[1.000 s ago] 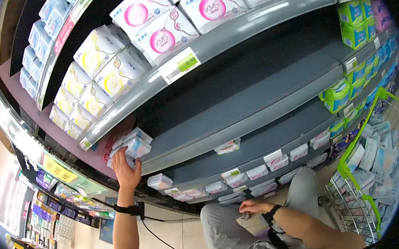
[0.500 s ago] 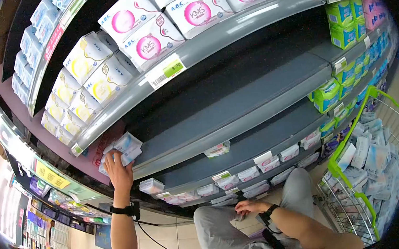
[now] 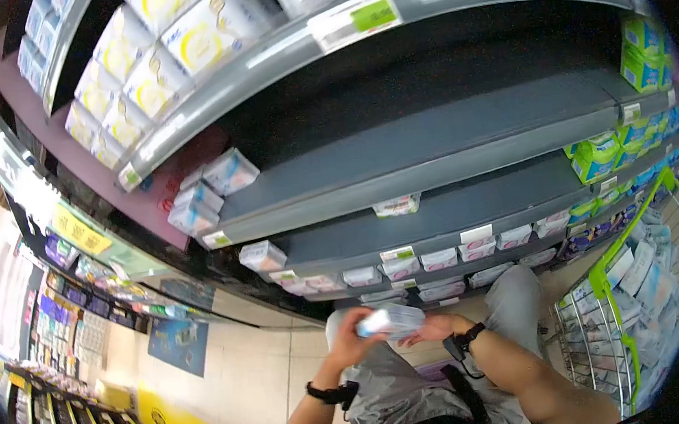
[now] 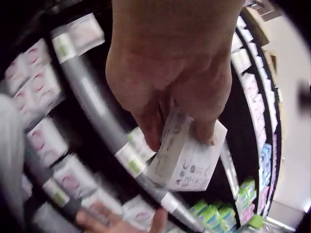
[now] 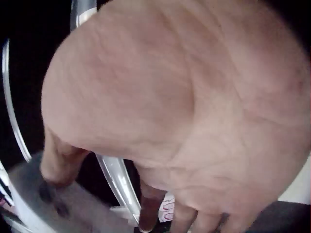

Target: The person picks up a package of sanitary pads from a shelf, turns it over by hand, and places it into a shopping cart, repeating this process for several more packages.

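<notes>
A white pack with pale blue printing is in the left hand, above the lap. In the left wrist view, the left hand pinches the pack between thumb and fingers, its lettered end facing away. The right hand is at the pack's other end; in the left wrist view the right hand shows spread fingers below it, apart from it. The right wrist view has the palm of the right hand large, fingers extended, with a blurred pale pack by the thumb; contact is unclear.
Similar packs stand at the left end of a grey shelf. White and yellow packs fill the shelf above, and pink-and-white packs line a lower one. A green-rimmed wire cart full of packs stands at the right.
The left hand has left the packs at the shelf's left end and come down to the lap, now holding one pack. The right hand has moved slightly up and right, its fingers beside that pack.
</notes>
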`<action>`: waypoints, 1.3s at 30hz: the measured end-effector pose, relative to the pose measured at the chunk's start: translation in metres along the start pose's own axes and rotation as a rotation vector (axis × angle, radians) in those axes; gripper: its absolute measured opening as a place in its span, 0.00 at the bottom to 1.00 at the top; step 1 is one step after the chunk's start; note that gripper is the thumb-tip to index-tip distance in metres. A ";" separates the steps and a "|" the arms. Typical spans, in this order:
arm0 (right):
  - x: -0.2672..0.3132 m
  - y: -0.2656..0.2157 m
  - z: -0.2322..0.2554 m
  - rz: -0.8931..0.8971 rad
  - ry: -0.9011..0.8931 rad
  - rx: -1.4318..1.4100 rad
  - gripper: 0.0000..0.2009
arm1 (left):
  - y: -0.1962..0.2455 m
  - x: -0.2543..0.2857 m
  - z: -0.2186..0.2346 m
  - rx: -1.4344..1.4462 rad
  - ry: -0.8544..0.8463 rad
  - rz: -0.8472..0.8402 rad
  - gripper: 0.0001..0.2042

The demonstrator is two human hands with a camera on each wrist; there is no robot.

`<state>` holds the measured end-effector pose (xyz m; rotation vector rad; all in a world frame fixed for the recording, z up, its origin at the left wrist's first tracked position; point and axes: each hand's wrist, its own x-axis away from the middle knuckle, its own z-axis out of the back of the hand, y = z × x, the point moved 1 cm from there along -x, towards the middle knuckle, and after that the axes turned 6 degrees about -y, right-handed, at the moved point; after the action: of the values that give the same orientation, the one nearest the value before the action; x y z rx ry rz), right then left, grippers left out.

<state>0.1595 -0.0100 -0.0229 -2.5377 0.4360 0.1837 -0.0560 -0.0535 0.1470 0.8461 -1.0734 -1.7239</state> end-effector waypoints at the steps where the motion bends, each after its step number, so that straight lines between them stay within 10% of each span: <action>1: 0.003 0.011 0.009 0.005 -0.019 -0.100 0.31 | -0.028 0.003 -0.024 0.046 -0.080 0.025 0.26; 4: 0.034 0.023 0.065 -0.159 0.145 0.147 0.33 | -0.049 0.003 -0.063 -0.055 -0.174 0.162 0.27; 10: 0.045 0.005 0.037 0.075 0.184 0.087 0.26 | -0.063 -0.031 -0.061 -0.296 -0.030 -0.055 0.24; 15: 0.043 0.017 0.054 0.252 0.574 -0.001 0.17 | -0.145 -0.024 -0.081 0.112 -0.066 0.126 0.26; 25: 0.036 0.004 0.033 0.220 0.634 0.012 0.18 | -0.115 -0.028 -0.073 -0.081 0.049 0.124 0.26; 39: 0.032 0.018 0.033 -0.340 0.832 0.200 0.39 | -0.103 -0.015 -0.088 0.176 -0.365 0.164 0.47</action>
<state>0.1816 -0.0145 -0.0667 -2.3374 0.2893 -1.0137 -0.0087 -0.0441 0.0195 0.5399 -1.5123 -1.6995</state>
